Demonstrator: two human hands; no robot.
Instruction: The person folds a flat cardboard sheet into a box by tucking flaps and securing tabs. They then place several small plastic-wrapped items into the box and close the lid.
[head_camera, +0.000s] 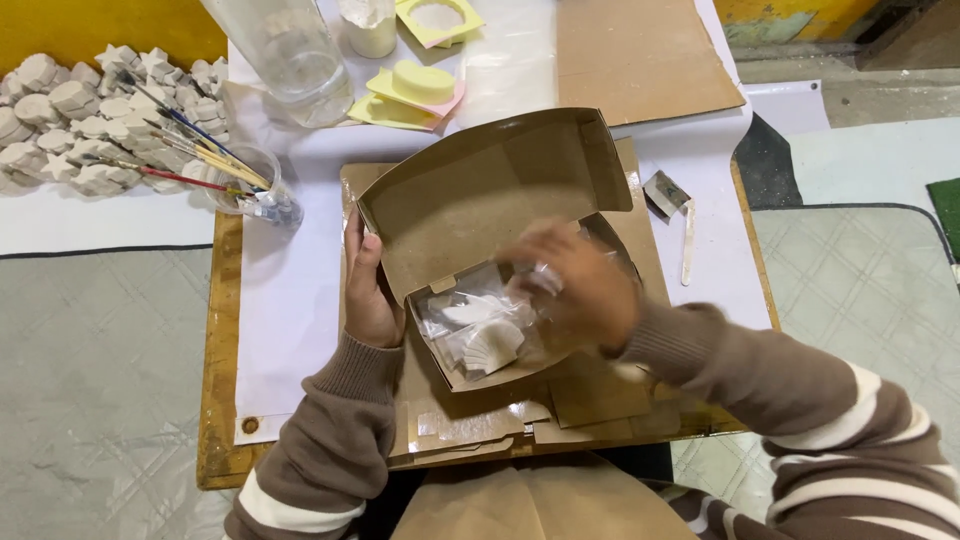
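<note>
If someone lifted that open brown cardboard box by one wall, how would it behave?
The cardboard box looks like thin folded card, so it would probably flex. It likely feels light, holding only small white pieces in clear wrap. The left hand grips its wall, suggesting it slides easily.

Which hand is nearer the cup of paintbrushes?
Left. The left hand grips the cardboard box's left wall, just right of the cup of paintbrushes; the right hand is farther, inside the box.

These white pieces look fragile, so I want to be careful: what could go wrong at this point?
1. The right hand reaches into the cardboard box onto the wrapped white shell-shaped pieces; pressing might chip them.
2. The left hand steadies only one side of the box, so it could tip.
3. The cup of paintbrushes stands nearby and could be knocked.
</note>
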